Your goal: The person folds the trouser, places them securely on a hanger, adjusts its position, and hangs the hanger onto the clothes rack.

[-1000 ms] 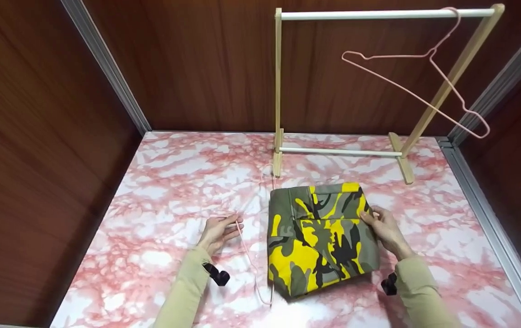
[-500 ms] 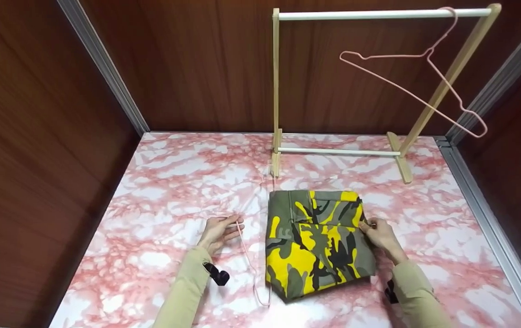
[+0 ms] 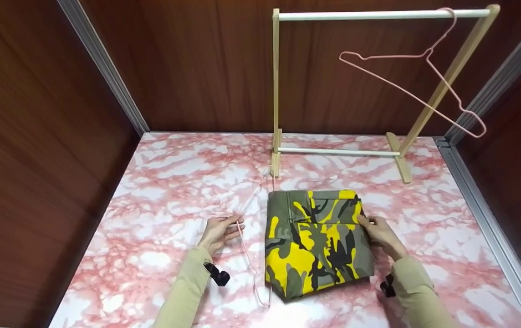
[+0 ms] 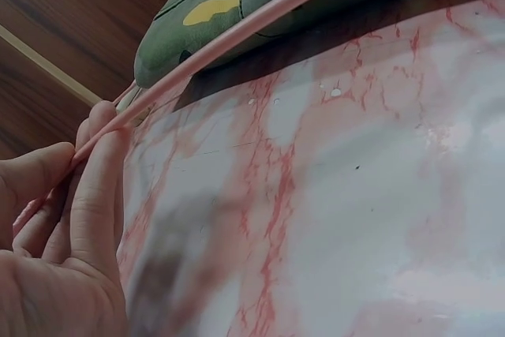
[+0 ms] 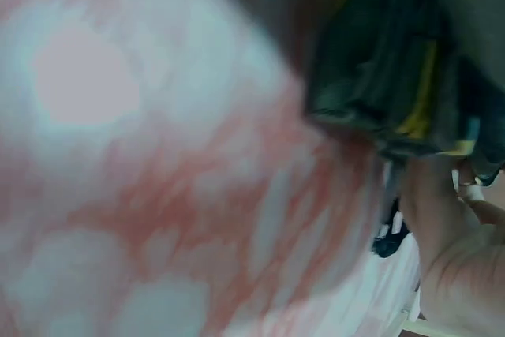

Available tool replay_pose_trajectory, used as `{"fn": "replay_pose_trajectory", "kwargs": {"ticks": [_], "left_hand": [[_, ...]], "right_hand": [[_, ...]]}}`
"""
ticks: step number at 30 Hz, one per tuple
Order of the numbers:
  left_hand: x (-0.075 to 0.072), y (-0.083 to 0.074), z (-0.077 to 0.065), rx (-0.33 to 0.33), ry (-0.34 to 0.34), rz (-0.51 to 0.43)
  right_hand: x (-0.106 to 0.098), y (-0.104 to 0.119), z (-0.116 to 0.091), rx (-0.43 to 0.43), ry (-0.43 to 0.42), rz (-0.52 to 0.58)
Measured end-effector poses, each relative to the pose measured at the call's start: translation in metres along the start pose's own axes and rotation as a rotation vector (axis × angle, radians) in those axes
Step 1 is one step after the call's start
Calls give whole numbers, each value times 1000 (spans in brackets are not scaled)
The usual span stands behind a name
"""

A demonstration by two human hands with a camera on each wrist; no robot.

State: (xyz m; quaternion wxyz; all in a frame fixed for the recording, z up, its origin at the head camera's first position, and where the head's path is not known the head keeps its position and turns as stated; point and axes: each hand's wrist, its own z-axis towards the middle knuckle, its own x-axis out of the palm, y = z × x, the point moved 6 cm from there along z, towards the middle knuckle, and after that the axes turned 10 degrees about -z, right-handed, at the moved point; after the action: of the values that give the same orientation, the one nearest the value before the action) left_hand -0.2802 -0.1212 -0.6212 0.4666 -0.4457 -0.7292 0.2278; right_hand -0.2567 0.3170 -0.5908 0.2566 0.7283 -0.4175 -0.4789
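Note:
My left hand (image 3: 219,231) pinches the end corner of a pink clothes hanger (image 3: 246,249) between thumb and fingers. In the left wrist view the hanger's bar (image 4: 245,33) runs up and to the right from those fingertips. A folded camouflage garment (image 3: 317,250) in yellow, grey-green and black hangs over the rest of the hanger, hiding that part. On the garment's right edge, my right hand (image 3: 382,233) grips the cloth, thumb on top and other fingers behind it. The right wrist view shows several dark layers of the garment (image 5: 379,92) above the hand (image 5: 442,226).
Behind the garment stands a wooden rack (image 3: 275,82) with a white top rail (image 3: 356,16). Another pink hanger (image 3: 397,85) hangs at the rail's right end. The tabletop (image 3: 165,182) has a red and white marbled cover. Dark wood panels (image 3: 196,64) enclose it.
The right hand and the garment's right side have shifted slightly left and down, and the garment's top edge sits a little lower. The left hand keeps its place on the hanger.

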Motion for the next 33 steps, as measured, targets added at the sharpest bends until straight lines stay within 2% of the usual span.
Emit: {"fn": "replay_pose_trajectory", "kwargs": {"ticks": [3,13,16,19,22,24,28,31,33], "left_hand": [[-1,0,1,12,-8,-10],[-2,1,2,12,-19,-22],[0,1,2,11,-6,-14],[1,1,1,3,-2,-13],[2,1,1,0,2,-5],[2,0,0,-1,5,4],[4,0,0,0,9,23],[5,0,2,5,13,31],[6,0,2,3,17,36]], "right_hand": [[0,0,-1,-17,8,33],[-1,-10,-14,-37,-95,169],[-2,-13,-14,-35,-138,157],[-3,-14,-12,-25,-160,50],[-6,-11,-7,-30,-149,-99],[-11,-5,-4,-68,-152,-191],[-21,20,4,-201,-154,-402],[-20,43,14,-283,-84,-590],[-16,53,22,-306,-14,-683]]}}
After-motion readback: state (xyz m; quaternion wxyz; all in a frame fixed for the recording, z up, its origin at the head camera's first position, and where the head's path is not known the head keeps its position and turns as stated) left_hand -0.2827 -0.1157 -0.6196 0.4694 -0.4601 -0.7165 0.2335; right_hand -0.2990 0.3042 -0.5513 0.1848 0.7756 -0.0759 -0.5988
